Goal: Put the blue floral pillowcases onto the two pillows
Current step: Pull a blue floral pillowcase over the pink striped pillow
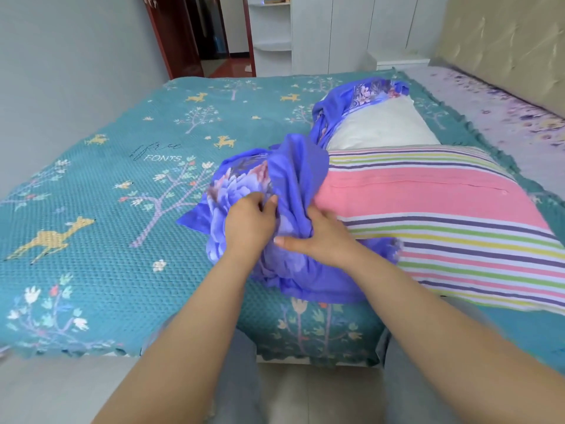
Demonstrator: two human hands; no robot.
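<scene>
Thin, limp blue pillowcase bunches as my left hand and right hand pinch its hem at the striped pillow's nine-o'clock end

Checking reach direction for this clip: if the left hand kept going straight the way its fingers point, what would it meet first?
The left hand already grips the bunched blue floral pillowcase, fingers pointing up and right. Going on, it would likely push deeper into those folds, then meet the striped pillow; depth is unclear.
</scene>
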